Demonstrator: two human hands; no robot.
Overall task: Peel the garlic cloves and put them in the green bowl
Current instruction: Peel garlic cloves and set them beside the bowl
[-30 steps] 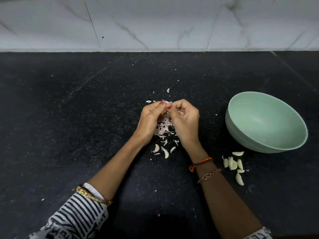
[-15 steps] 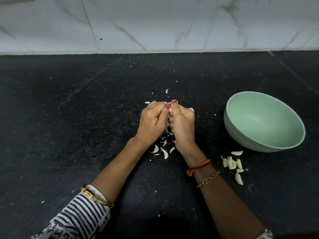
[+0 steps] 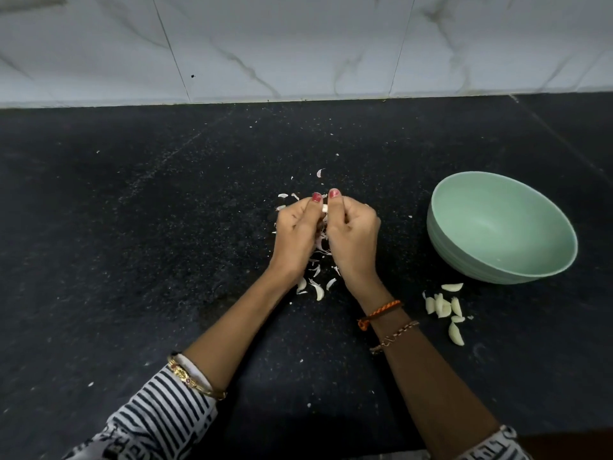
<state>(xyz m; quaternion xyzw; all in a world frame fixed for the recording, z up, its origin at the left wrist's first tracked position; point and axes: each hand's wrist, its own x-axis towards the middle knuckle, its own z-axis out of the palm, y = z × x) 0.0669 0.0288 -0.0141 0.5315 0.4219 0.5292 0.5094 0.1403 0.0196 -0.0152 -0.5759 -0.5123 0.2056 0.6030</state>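
Observation:
Both hands meet over the middle of the black counter. My left hand (image 3: pixel 297 234) and my right hand (image 3: pixel 351 237) pinch one small white garlic clove (image 3: pixel 325 208) between their thumbs and fingers; only its end shows between the thumb tips. The pale green bowl (image 3: pixel 550 270) stands to the right and looks empty. Several peeled cloves (image 3: pixel 442 307) lie on the counter just in front of the bowl, to the right of my right wrist. Loose garlic skins (image 3: pixel 316 288) are scattered under and just in front of my hands.
The dark speckled counter (image 3: pixel 149 244) runs back to a white marble-tiled wall (image 3: pixel 298 44). Small skin flakes (image 3: pixel 320 172) dot the counter beyond my hands. My striped sleeve (image 3: pixel 159 413) shows at the lower left.
Both hands have drawn closer together, thumbs now side by side on the clove. The white end of the clove has come into view between the thumbs.

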